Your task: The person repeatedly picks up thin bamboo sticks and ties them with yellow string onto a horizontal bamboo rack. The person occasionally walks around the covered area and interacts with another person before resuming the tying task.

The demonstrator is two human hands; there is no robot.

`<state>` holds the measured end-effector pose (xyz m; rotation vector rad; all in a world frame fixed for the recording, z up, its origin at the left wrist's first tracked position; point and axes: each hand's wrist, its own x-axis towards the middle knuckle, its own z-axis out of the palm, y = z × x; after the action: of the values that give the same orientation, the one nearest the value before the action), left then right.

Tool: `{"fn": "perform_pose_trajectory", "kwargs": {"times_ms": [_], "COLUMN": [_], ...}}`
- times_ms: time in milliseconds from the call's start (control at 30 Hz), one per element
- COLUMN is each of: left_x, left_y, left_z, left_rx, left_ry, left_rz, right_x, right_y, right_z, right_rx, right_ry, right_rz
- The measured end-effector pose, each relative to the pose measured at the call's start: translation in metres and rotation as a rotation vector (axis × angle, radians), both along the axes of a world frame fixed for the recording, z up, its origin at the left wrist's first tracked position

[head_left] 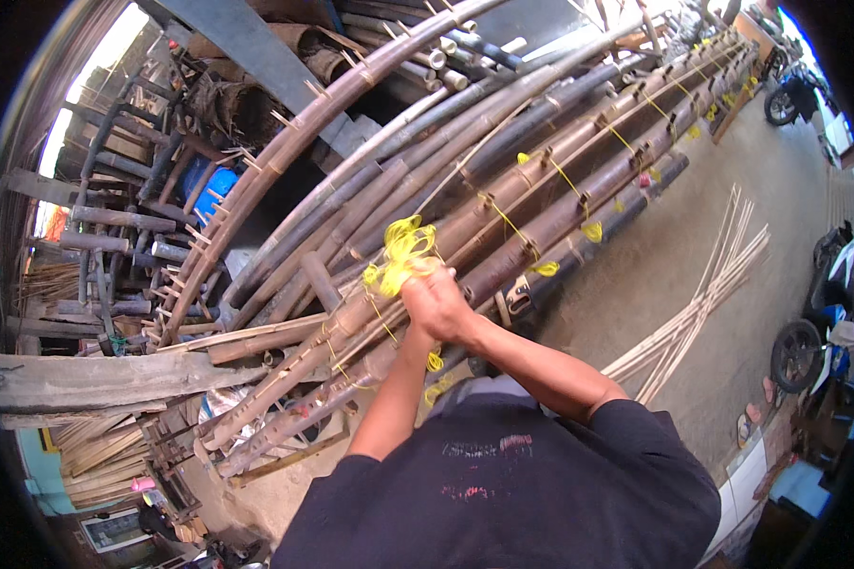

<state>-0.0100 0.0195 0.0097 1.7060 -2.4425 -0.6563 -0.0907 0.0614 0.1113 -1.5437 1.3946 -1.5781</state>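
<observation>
Over the near bamboo pole, my two hands are pressed together with fingers closed. My left hand [416, 293] and my right hand [451, 313] grip a bundle of yellow cord [404, 240], whose loose loops stick out beyond the knuckles. How the fingers lie around it is partly hidden. Beneath are two long, thick brown bamboo poles, an upper one [465, 228] and a lower one [531, 237], lying side by side. Short lengths of yellow cord run across between them at intervals, with small coils hanging from the lower pole.
A curved bamboo pole with pegs [285, 142] arches at the left, near more stacked bamboo [380, 180] and a blue container [209, 185]. A handsaw [519, 298] rests below the poles. Thin bamboo strips [697, 322] lie on the floor. Motorbikes [807, 351] stand at right.
</observation>
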Motion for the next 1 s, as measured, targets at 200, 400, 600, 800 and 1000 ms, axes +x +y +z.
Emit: {"fn": "perform_pose_trajectory", "kwargs": {"times_ms": [200,400,600,800,1000], "left_x": [0.001,-0.002,0.014,-0.024,-0.016], "left_y": [-0.02,-0.019,-0.025,-0.039,-0.146], "left_z": [-0.019,0.006,-0.014,0.023,-0.04], "left_rx": [-0.255,0.089,0.19,0.112,-0.376], "left_ry": [0.34,0.293,0.275,0.806,0.314], "left_rz": [-0.075,0.041,0.097,0.132,0.106], "right_x": [0.011,-0.048,-0.09,-0.063,-0.055], "right_y": [-0.079,-0.126,-0.017,0.048,0.066], "right_z": [0.082,-0.063,-0.02,-0.087,-0.108], "right_rx": [-0.034,0.521,0.331,0.353,0.079], "right_ry": [0.289,0.848,0.038,0.376,0.755], "right_rz": [0.69,0.222,0.8,0.668,0.531]}}
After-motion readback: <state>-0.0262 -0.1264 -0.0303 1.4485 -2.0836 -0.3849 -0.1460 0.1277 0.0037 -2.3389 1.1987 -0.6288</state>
